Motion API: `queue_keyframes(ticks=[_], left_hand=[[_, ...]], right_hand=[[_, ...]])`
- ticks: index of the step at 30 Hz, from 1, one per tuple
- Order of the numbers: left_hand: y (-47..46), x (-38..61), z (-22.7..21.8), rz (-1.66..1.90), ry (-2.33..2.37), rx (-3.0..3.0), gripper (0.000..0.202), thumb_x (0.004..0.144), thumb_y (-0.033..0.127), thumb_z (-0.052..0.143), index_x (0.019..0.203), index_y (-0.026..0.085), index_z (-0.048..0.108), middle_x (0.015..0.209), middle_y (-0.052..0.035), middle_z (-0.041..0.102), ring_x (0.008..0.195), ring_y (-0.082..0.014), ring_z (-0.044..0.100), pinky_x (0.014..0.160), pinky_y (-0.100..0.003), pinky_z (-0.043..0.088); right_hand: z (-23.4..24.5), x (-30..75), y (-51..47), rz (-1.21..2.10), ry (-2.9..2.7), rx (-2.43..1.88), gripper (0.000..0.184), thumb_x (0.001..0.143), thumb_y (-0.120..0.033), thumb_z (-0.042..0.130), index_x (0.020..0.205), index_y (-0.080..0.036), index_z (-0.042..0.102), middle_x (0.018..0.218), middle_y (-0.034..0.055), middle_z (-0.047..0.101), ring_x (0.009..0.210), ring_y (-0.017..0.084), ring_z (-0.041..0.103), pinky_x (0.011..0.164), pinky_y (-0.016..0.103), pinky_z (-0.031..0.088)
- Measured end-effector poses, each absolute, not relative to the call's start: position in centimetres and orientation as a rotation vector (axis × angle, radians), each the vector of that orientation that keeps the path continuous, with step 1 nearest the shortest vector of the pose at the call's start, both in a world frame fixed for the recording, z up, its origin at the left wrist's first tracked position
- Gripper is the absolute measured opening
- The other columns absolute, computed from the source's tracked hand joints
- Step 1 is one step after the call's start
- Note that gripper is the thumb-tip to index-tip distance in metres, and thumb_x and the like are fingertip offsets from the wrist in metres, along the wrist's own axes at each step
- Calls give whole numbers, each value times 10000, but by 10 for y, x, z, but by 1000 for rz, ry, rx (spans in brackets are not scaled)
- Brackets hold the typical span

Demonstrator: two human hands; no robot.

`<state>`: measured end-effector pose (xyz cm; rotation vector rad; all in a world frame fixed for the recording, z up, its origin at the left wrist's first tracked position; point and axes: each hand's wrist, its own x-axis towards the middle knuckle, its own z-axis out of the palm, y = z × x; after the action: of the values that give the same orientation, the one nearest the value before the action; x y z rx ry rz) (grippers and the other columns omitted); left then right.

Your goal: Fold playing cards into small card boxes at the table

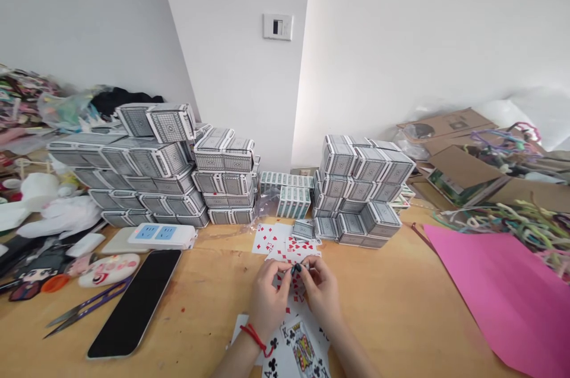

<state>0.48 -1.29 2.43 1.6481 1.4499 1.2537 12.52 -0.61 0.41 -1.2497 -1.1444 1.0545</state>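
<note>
My left hand [267, 298] and my right hand [321, 290] meet at the table's near middle, fingers pinched together on a small stack of red-suit playing cards [295, 289]. A red string bracelet circles my left wrist. More face-up red cards [285, 243] lie spread just beyond my hands. Black-suit cards, among them a king [303, 351], lie under my forearms.
Stacks of boxed card decks stand at back left [155, 176] and back right [360, 194]. A phone [136, 304], purple scissors [86, 307] and a power strip [162, 234] lie at left. A pink paper sheet [503, 301] and cardboard boxes [463, 170] fill the right.
</note>
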Motion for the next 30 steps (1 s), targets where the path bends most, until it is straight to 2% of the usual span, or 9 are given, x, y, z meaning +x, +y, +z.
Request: queue_keyframes(ticks=[5, 12, 18, 24, 30], left_hand=[[-12, 4, 21, 1258, 1445, 1675, 148, 773, 222, 476, 775, 187, 620, 800, -55, 655, 773, -195, 600, 715, -309, 474], [-10, 4, 16, 1215, 1369, 1758, 262, 769, 137, 406, 894, 184, 630, 878, -54, 665, 822, -186, 605, 731, -317, 488], [-12, 5, 21, 1264, 1401, 1718, 233, 772, 185, 425, 864, 183, 639, 857, -60, 673, 807, -192, 617, 727, -323, 500], [-11, 5, 22, 1297, 1469, 1668, 171, 766, 232, 467, 786, 174, 626, 798, -56, 670, 762, -188, 619, 696, -315, 506], [-11, 5, 19, 1254, 1485, 1641, 171, 771, 239, 478, 809, 177, 633, 803, -51, 681, 741, -182, 627, 690, -307, 510]], right_hand=[[7, 124, -9, 1032, -1169, -1259, 263, 723, -447, 546, 721, -185, 541, 632, 9, 538, 550, 138, 477, 502, 226, 400], [1, 128, -4, 1185, -960, -1185, 241, 708, -418, 560, 715, -178, 567, 600, -13, 523, 537, 128, 460, 515, 227, 393], [2, 130, -2, 1132, -1016, -1195, 239, 702, -406, 570, 724, -168, 584, 627, 6, 557, 567, 140, 493, 534, 236, 414], [0, 125, -4, 1060, -1086, -1253, 249, 672, -411, 607, 733, -176, 554, 610, -2, 552, 515, 129, 498, 457, 214, 410], [1, 128, -4, 1032, -1076, -1257, 229, 704, -404, 560, 706, -176, 573, 613, 8, 570, 548, 145, 511, 514, 236, 422]])
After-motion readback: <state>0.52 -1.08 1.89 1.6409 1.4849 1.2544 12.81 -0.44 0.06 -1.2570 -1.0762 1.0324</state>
